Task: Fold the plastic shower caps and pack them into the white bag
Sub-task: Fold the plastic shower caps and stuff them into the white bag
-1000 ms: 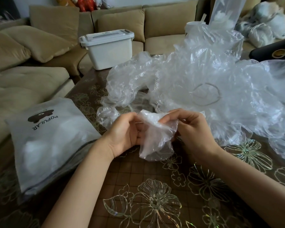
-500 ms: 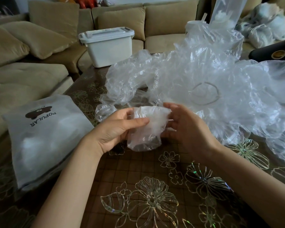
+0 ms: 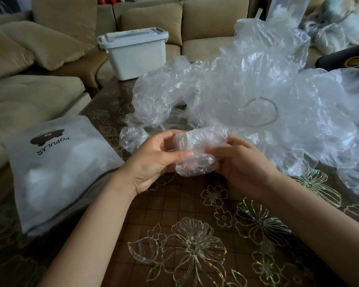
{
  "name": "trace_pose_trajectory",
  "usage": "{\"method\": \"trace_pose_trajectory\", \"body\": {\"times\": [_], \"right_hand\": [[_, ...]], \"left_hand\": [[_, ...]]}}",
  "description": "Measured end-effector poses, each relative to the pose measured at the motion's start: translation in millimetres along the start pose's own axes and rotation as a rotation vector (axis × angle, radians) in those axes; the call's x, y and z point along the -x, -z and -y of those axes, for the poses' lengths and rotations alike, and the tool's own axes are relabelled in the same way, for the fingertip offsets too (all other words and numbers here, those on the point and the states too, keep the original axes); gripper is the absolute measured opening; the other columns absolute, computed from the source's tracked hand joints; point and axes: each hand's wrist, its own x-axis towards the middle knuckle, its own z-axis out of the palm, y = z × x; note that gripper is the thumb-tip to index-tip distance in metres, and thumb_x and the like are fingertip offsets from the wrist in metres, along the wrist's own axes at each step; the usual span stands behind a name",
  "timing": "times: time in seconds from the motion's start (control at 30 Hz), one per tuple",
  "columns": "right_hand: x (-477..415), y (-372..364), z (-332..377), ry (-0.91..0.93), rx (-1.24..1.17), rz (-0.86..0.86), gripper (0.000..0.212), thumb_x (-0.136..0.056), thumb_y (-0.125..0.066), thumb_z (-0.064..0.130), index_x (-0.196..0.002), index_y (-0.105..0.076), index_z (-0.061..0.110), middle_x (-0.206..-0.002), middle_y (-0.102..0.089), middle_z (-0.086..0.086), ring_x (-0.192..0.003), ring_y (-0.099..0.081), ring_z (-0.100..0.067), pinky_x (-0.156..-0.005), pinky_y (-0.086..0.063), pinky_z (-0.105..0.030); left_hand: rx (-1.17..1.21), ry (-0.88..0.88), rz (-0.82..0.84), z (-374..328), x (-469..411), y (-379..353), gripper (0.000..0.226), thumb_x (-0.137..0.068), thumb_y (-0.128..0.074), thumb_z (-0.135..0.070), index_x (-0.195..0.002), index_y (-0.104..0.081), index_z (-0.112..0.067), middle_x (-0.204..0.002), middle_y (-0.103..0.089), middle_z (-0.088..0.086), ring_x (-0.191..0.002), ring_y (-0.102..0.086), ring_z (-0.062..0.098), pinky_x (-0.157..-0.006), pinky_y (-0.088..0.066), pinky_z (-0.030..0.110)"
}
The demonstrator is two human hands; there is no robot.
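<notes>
A clear plastic shower cap (image 3: 199,151), folded into a small roll, is held above the table between both hands. My left hand (image 3: 153,160) pinches its left end with thumb and fingers. My right hand (image 3: 243,162) grips its right side, fingers curled behind it. Just behind lies a big heap of loose crumpled shower caps (image 3: 257,96). The white bag (image 3: 56,172), printed POPULAR with a dark bear logo, lies flat at the left of the table, with white shapes showing through it.
The table (image 3: 195,245) has a brown cover with flower outlines. A white lidded box (image 3: 135,52) stands at its far edge. Beige sofas (image 3: 29,100) wrap round the left and back. A dark object (image 3: 344,59) sits at the far right.
The cap went from a hanging, loosely gathered piece to a tighter horizontal roll. Both hands rose slightly and turned it between them.
</notes>
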Motion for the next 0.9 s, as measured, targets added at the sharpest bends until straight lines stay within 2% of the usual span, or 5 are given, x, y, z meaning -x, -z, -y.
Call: {"method": "trace_pose_trajectory", "body": {"times": [0.23, 0.37, 0.47, 0.67, 0.9], "right_hand": [[1.6, -7.3, -2.4, 0.039, -0.003, -0.010, 0.039, -0.082, -0.050, -0.013, -0.060, -0.070, 0.013, -0.080, -0.067, -0.007, -0.079, -0.063, -0.022, -0.072, -0.053, -0.031], [3.7, -9.0, -4.6, 0.192, 0.144, 0.007, 0.057, -0.078, -0.047, -0.022, -0.042, -0.064, 0.018, -0.100, -0.063, -0.002, -0.099, -0.059, -0.027, -0.076, -0.053, -0.036], [3.9, -5.5, -9.2, 0.372, 0.345, 0.009, 0.060, -0.075, -0.050, -0.026, -0.044, -0.065, 0.022, -0.095, -0.062, 0.006, -0.099, -0.059, -0.017, -0.074, -0.051, -0.027], [3.6, -2.5, -11.3, 0.523, 0.709, 0.081, 0.042, -0.072, -0.062, -0.019, -0.061, -0.071, 0.021, -0.104, -0.054, 0.002, -0.104, -0.053, -0.010, -0.083, -0.042, -0.011], [6.3, -6.2, -2.6, 0.292, 0.259, 0.005, 0.019, -0.078, -0.055, 0.010, -0.091, -0.066, 0.017, -0.100, -0.064, -0.001, -0.084, -0.062, -0.013, -0.062, -0.048, -0.022]], "left_hand": [[0.036, 0.040, 0.029, -1.2, 4.3, 3.8, 0.041, -0.081, -0.038, 0.022, -0.091, -0.063, -0.009, -0.092, -0.066, 0.008, -0.076, -0.063, 0.013, -0.056, -0.055, 0.021], [0.207, 0.154, 0.055, -4.2, 2.8, 10.5, 0.029, -0.083, -0.044, -0.008, -0.107, -0.060, -0.002, -0.096, -0.063, 0.016, -0.080, -0.060, 0.025, -0.061, -0.057, 0.030], [0.104, 0.243, 0.132, -2.3, 3.4, 14.2, 0.051, -0.080, -0.058, -0.038, -0.120, -0.059, -0.006, -0.109, -0.065, 0.023, -0.094, -0.064, 0.035, -0.073, -0.058, 0.040], [0.042, 0.191, 0.095, -1.3, 6.9, 11.5, 0.042, -0.072, -0.066, -0.014, -0.113, -0.061, -0.005, -0.089, -0.068, 0.009, -0.076, -0.068, 0.014, -0.056, -0.055, 0.023], [-0.130, 0.012, -0.076, -2.7, 10.1, 11.6, 0.034, -0.074, -0.066, -0.004, -0.108, -0.061, -0.009, -0.091, -0.068, 0.005, -0.078, -0.067, 0.010, -0.057, -0.054, 0.019]]}}
